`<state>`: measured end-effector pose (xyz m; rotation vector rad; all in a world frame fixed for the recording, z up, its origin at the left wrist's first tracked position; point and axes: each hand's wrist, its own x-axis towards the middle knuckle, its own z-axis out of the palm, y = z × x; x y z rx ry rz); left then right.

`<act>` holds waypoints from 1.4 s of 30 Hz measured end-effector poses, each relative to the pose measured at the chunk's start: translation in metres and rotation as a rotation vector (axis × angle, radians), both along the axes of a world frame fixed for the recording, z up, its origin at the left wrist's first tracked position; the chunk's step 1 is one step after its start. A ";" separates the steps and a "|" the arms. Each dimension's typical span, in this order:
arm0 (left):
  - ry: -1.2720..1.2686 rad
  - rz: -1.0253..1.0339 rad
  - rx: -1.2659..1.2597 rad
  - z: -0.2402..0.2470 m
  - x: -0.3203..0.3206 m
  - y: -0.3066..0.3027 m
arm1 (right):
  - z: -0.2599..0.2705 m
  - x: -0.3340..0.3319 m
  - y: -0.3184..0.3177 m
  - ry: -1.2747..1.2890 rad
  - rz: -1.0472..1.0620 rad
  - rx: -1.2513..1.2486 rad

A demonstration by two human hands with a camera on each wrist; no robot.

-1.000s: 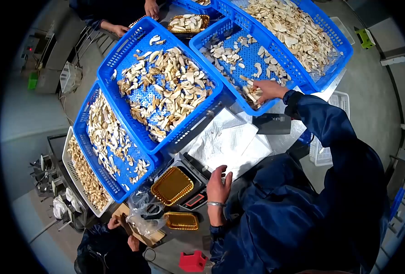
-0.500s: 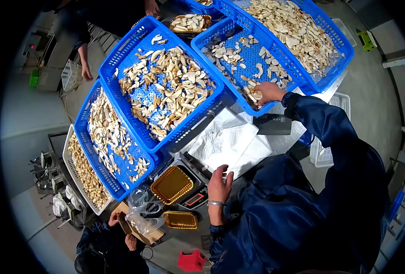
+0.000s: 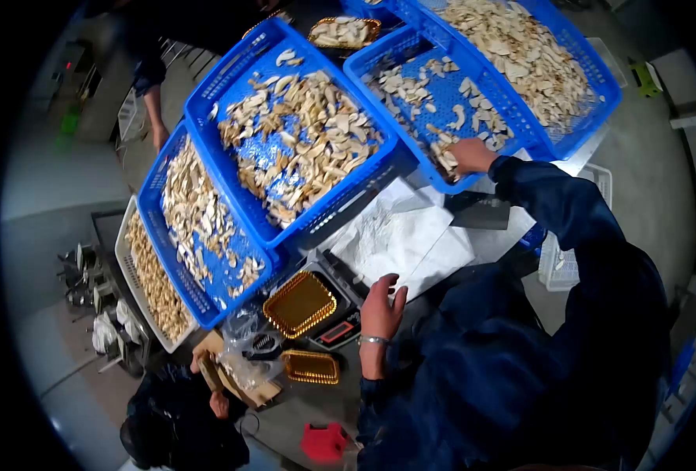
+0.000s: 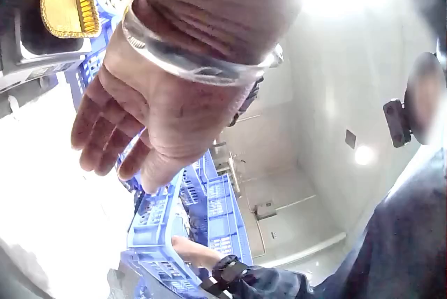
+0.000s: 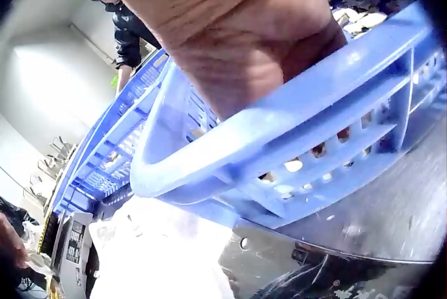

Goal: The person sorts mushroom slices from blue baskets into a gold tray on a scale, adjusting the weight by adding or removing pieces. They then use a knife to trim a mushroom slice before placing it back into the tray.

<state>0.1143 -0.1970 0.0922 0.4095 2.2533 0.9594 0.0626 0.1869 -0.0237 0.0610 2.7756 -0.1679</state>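
Observation:
My right hand [image 3: 473,155] reaches into the near corner of a blue basket [image 3: 411,51], fingers curled around pale mushroom slices [image 3: 446,155] there. In the right wrist view, the basket's rim [image 5: 279,124] hides those fingers. My left hand [image 3: 381,308], with a bangle on its wrist, hovers with relaxed fingers and holds nothing. It is between the white sheets [image 3: 399,235] and a scale [image 3: 340,330] carrying a gold tray [image 3: 301,304]. The left wrist view shows its palm and loosely bent fingers [image 4: 105,138].
More mushroom slices fill a large blue basket [image 3: 309,141] and another [image 3: 207,220] at left, beside a white basket [image 3: 160,282]. A second gold tray [image 3: 310,366] lies below the scale. One person [image 3: 183,424] handles cardboard at lower left; another person's hand [image 3: 160,135] is at upper left.
My right hand stays at the basket corner, turning slightly among the slices. The head view shifts a little. The upper-left person's arm moves away from the far tray toward the left basket.

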 end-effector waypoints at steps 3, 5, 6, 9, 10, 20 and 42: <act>-0.011 0.015 0.006 0.003 0.002 0.000 | 0.021 0.002 0.000 0.011 0.029 -0.098; -0.069 0.036 0.064 -0.003 0.005 0.000 | 0.026 0.000 -0.003 -0.043 -0.010 -0.083; -0.131 0.067 0.054 -0.008 0.007 -0.001 | 0.026 0.001 -0.004 -0.034 -0.025 -0.080; 0.099 0.154 -0.182 -0.051 0.013 -0.010 | 0.017 0.000 0.003 -0.067 -0.003 -0.116; 0.230 0.159 -0.316 -0.069 0.013 -0.015 | 0.013 -0.001 0.007 -0.063 0.023 -0.135; 0.439 -0.061 -0.897 -0.146 -0.015 -0.017 | 0.010 0.006 0.009 0.028 -0.015 -0.242; -0.554 0.764 0.406 -0.094 -0.012 -0.008 | 0.018 0.001 0.003 -0.086 -0.076 -0.363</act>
